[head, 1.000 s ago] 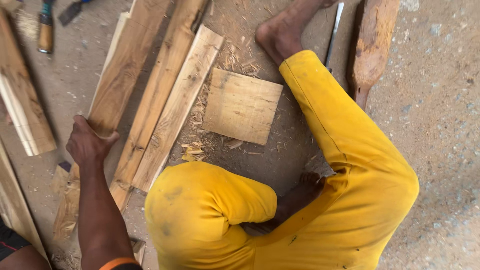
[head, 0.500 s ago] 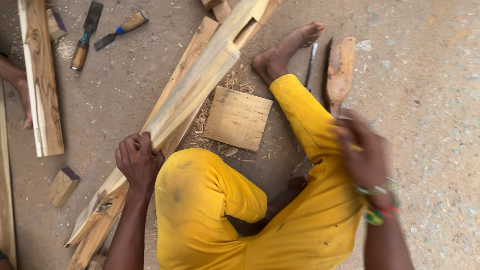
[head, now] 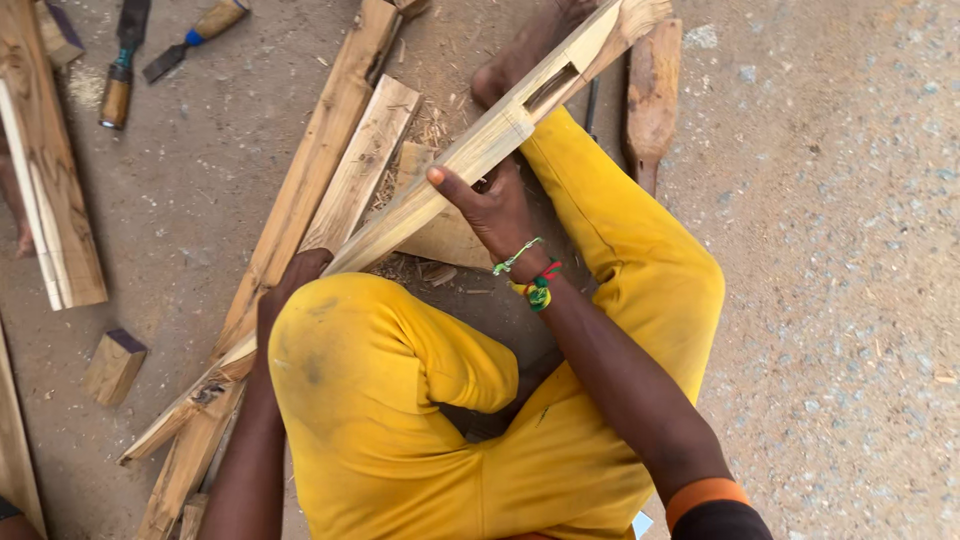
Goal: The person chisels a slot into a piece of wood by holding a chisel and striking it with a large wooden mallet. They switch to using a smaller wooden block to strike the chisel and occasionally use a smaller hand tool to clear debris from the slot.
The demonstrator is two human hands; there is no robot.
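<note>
Seated on the sandy floor (head: 830, 250) in yellow trousers (head: 400, 400), we hold a long pale wooden rail (head: 440, 190) slantwise across our lap, its slotted end raised toward the top edge of the view. Our right hand (head: 495, 210) grips the rail near its middle, fingers (head: 445, 182) wrapped over the upper face, a beaded bracelet (head: 530, 275) at the wrist. Our left hand (head: 285, 290) closes on the rail lower down, partly hidden behind our knee. Two rough planks (head: 330, 190) lie on the floor beneath. Two chisels (head: 120, 70) rest near the top left corner, a small wooden block (head: 113, 366) sits at the left, and a wooden mallet (head: 652, 90) lies beside our foot (head: 520, 60).
</note>
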